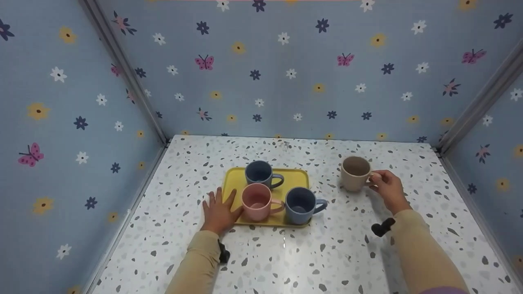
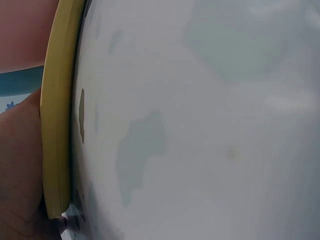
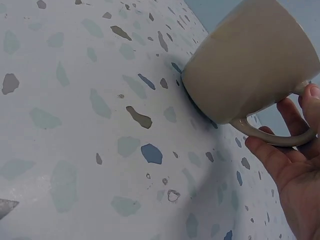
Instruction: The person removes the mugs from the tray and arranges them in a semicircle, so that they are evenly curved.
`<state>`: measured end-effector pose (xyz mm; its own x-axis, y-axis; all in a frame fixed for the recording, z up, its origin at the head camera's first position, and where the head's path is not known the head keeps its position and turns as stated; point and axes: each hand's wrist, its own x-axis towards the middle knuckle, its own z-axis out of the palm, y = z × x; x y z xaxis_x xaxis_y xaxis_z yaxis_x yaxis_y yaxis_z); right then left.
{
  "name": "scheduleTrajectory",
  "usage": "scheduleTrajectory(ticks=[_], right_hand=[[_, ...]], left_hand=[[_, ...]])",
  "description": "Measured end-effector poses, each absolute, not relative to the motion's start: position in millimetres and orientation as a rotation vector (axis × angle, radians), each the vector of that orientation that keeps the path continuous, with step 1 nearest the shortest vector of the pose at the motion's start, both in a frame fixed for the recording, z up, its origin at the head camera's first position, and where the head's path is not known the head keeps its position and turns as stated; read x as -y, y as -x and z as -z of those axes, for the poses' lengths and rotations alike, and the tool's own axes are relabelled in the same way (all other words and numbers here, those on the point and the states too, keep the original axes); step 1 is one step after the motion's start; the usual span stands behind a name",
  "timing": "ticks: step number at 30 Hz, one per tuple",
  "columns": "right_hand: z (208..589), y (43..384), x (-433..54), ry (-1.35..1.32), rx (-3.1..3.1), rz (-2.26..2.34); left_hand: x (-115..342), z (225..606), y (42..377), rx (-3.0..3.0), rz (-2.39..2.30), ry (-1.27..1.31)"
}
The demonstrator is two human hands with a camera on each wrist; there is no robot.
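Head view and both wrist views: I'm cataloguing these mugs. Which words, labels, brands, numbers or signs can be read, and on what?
None: no lettering shows on the beige mug, pink mug, far blue mug, near blue mug or yellow tray.
The back wall shows only printed flowers, sprigs and butterflies.
The mugs' undersides are hidden.

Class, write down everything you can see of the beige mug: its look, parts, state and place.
The beige mug is plain, smooth and slightly glossy, and looks ceramic. It has a round, open mouth, a rounded lower edge and one loop handle, which the person's right hand grips. It appears upright, right of the yellow tray in the head view, with no contents visible. Whether its base touches the speckled table is unclear.
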<state>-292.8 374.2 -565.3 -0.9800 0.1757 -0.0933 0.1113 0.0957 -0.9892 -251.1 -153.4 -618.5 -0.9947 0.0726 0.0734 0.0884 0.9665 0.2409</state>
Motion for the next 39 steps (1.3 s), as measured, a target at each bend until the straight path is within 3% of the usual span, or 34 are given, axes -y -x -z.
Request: scheduleTrajectory(ticks=[39], right_hand=[[558.9,296.1,-378.6,0.563,2.340,-2.055]], left_hand=[[152.9,617.1,250.5,3.063,0.354,0.112]])
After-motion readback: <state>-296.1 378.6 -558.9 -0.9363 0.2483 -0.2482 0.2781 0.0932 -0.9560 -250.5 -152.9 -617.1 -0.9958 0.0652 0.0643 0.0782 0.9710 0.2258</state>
